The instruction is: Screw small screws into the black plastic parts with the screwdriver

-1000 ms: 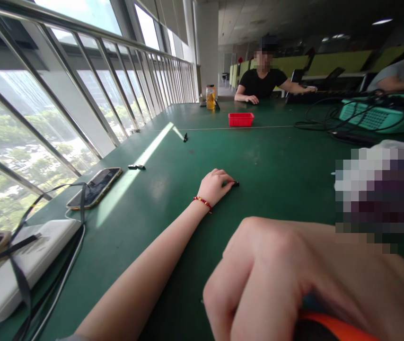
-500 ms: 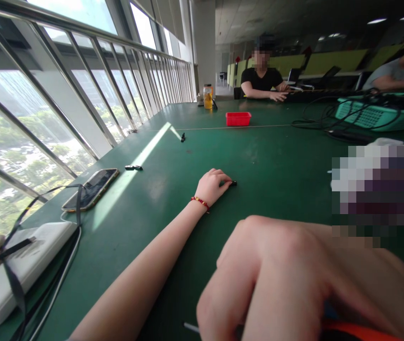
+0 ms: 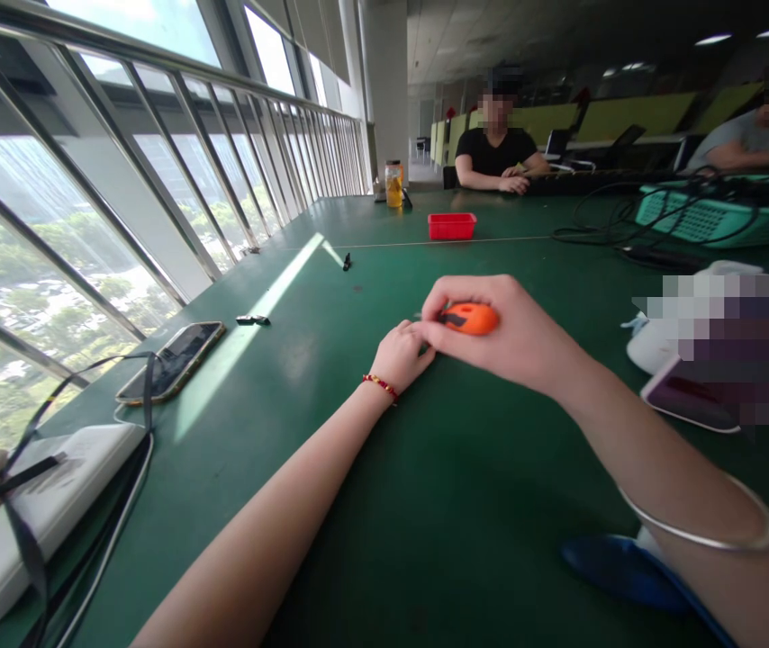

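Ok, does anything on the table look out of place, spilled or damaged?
The black cables look untidy, looping loosely over the rim of the teal basket onto the green table. I see no spill or damage; the right hand grips the orange-handled tool by the left hand.

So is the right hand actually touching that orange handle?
Touching. The head view shows the orange handle held inside the right hand, between the thumb and curled fingers.
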### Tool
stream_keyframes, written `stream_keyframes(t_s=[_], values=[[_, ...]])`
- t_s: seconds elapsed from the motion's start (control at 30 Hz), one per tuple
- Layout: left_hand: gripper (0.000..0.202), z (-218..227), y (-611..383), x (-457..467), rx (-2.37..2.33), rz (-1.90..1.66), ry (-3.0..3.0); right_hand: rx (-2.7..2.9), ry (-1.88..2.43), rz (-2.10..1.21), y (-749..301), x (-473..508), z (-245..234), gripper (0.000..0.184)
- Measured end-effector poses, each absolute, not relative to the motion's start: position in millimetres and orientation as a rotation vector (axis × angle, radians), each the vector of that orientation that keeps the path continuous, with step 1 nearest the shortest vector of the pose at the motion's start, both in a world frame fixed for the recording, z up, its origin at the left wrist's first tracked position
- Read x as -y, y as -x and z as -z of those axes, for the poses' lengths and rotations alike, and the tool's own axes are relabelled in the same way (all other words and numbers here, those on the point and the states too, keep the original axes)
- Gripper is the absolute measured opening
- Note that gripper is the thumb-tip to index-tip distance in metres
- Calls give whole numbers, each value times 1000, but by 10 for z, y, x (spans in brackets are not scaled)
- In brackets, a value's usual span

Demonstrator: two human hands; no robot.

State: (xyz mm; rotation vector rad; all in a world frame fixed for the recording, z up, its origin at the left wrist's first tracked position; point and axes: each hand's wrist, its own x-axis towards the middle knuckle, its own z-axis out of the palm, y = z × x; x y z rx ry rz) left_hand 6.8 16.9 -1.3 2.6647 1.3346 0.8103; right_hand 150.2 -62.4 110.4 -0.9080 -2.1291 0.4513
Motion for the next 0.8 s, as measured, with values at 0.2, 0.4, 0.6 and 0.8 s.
stream_keyframes(t_s=[0.2, 0.4, 0.6, 0.8], values=[[14, -14, -77, -120, -1374, -753, -2753, 2037, 1382, -169, -1892, -96, -291, 15], [15, -38, -86, -103, -1379, -730, -2802, 2166, 1373, -214, -2003, -120, 6, 21], [19, -66, -98, -76, -1343, -664, -2901, 2197, 1340, -148, -1954, -109, 24, 15], [19, -84, -112, -61, -1354, -572, -2991, 2216, 1279, -125, -1932, -86, 32, 10]])
